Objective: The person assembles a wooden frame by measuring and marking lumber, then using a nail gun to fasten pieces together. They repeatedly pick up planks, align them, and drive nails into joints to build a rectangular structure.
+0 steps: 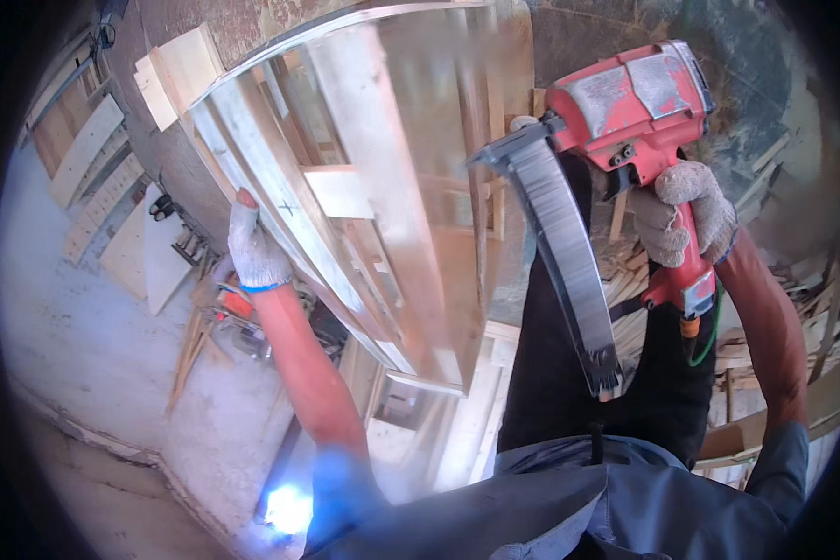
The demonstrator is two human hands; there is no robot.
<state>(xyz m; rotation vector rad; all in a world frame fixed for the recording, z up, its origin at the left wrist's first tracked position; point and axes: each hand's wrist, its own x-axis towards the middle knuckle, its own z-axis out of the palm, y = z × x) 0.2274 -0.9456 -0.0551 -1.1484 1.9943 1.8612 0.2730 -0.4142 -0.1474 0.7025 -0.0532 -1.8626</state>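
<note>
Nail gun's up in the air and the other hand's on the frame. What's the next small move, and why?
Probably lower the red nail gun toward the wooden frame: the right hand holds it clear of the wood, while the left hand already steadies the frame's edge.

We look down on a pale, dusty concrete floor point(84, 327) that fills the left side of the view. Flat wooden boards point(89, 149) lie side by side on it at the upper left, with a light plywood sheet point(163, 257) just beside them. A few thin wooden slats point(191, 350) rest near the middle. On the right, a heap of offcuts and splintered wood scraps point(775, 308) covers the ground. A bright patch of light point(289, 509) glares off the floor at the bottom.
</note>
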